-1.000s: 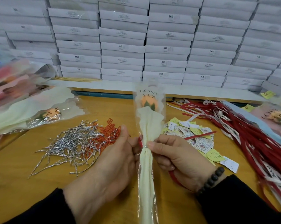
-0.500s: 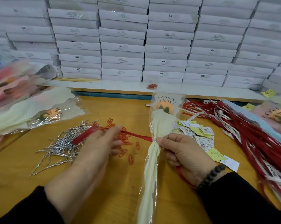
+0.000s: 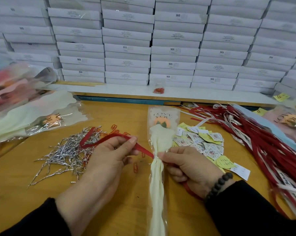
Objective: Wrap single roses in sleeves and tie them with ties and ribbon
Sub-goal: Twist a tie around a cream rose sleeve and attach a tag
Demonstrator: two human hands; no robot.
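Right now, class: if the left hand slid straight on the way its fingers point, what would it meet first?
Probably the cream-sleeved wrapped rose: the left hand points right, pinching the red ribbon that leads to it. Depth is unclear.

Single head-worn view, forward and down, close over table (image 3: pixel 109 210); boxes (image 3: pixel 174 48) behind

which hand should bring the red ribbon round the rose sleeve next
Probably the left hand: it already pinches the free red ribbon, while the right hand pins the sleeve at its neck.
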